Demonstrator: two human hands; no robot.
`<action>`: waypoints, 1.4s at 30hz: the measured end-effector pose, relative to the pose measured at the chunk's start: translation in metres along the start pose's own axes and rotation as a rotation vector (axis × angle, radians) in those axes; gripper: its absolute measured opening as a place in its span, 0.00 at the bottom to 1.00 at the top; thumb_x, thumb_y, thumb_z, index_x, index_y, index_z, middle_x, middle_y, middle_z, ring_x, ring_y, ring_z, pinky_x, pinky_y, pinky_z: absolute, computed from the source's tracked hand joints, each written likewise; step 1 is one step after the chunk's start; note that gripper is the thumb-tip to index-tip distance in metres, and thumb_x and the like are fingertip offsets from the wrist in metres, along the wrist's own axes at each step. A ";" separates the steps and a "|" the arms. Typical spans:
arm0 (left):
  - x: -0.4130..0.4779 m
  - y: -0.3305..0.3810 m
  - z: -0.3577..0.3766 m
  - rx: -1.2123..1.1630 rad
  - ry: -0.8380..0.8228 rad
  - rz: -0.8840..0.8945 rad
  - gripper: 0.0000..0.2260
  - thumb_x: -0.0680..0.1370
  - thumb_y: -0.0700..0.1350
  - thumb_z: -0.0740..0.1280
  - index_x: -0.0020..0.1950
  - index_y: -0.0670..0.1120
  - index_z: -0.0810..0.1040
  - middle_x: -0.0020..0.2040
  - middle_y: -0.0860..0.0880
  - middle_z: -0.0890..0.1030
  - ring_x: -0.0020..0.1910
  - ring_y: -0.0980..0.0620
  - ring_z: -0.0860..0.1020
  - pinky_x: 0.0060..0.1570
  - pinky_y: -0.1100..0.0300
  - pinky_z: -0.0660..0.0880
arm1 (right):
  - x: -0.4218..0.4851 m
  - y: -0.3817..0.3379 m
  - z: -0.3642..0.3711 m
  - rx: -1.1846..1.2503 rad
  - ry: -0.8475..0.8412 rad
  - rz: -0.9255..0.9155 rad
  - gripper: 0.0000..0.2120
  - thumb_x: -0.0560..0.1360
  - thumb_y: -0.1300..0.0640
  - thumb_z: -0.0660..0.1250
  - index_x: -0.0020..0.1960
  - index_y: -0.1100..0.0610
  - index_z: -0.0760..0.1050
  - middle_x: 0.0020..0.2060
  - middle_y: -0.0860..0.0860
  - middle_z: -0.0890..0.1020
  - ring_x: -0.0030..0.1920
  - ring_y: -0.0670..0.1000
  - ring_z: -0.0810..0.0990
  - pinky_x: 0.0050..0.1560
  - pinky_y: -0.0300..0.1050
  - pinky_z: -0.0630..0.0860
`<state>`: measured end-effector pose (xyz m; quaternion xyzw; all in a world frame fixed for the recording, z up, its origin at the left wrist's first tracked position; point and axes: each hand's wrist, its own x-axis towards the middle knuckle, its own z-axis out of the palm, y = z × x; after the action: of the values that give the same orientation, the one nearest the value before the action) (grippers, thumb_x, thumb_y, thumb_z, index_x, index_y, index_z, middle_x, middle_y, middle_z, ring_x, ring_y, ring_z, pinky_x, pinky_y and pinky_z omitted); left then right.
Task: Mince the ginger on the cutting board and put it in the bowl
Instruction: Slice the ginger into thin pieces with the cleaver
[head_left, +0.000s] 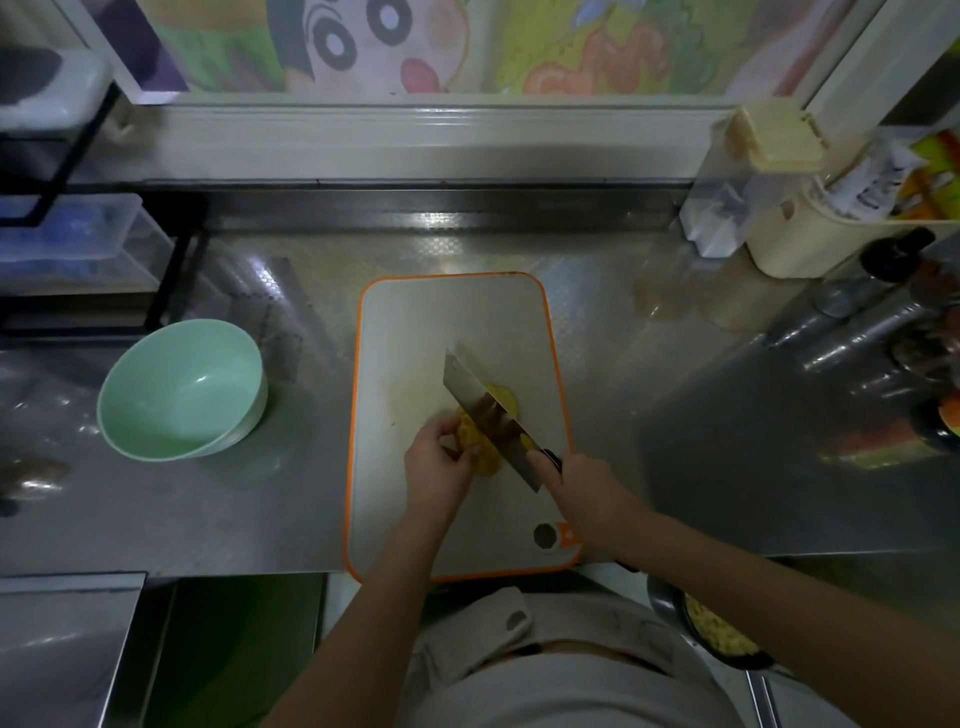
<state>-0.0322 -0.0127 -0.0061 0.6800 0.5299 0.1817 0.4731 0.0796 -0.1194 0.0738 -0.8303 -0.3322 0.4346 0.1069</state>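
My right hand (582, 480) grips the cleaver (488, 415); my left hand (441, 457) fingers pinch ginger (480, 452) on the cutting board (415, 332).

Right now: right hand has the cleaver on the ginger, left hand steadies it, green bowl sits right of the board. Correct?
Not quite. The green bowl sits left of the cutting board, as the head view shows. Otherwise right: right hand holds the cleaver on the ginger, left hand steadies.

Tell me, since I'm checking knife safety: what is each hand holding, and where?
The right hand grips the cleaver by its dark handle. The left hand pins the ginger on the cutting board with its fingertips.
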 end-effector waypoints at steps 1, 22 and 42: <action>0.000 0.000 -0.001 0.004 -0.002 0.005 0.14 0.72 0.39 0.71 0.57 0.45 0.77 0.49 0.52 0.78 0.43 0.52 0.77 0.39 0.72 0.72 | 0.001 0.000 0.000 -0.007 0.002 -0.014 0.23 0.80 0.41 0.47 0.42 0.59 0.67 0.31 0.51 0.68 0.41 0.54 0.71 0.44 0.45 0.66; 0.002 0.001 -0.003 0.035 -0.007 -0.019 0.15 0.70 0.37 0.72 0.56 0.43 0.77 0.49 0.50 0.78 0.39 0.53 0.77 0.34 0.73 0.69 | 0.004 -0.005 0.003 -0.075 -0.063 -0.038 0.24 0.81 0.42 0.45 0.45 0.61 0.67 0.31 0.52 0.69 0.30 0.46 0.66 0.34 0.41 0.66; -0.002 0.001 -0.006 0.099 -0.024 0.023 0.18 0.68 0.38 0.74 0.57 0.43 0.78 0.52 0.47 0.80 0.46 0.48 0.78 0.35 0.81 0.66 | 0.030 -0.007 0.028 -0.063 -0.015 0.008 0.19 0.82 0.61 0.52 0.72 0.55 0.57 0.50 0.57 0.74 0.41 0.51 0.69 0.33 0.46 0.65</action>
<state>-0.0367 -0.0118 -0.0015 0.7109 0.5245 0.1524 0.4430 0.0664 -0.0981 0.0408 -0.8312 -0.3431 0.4306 0.0767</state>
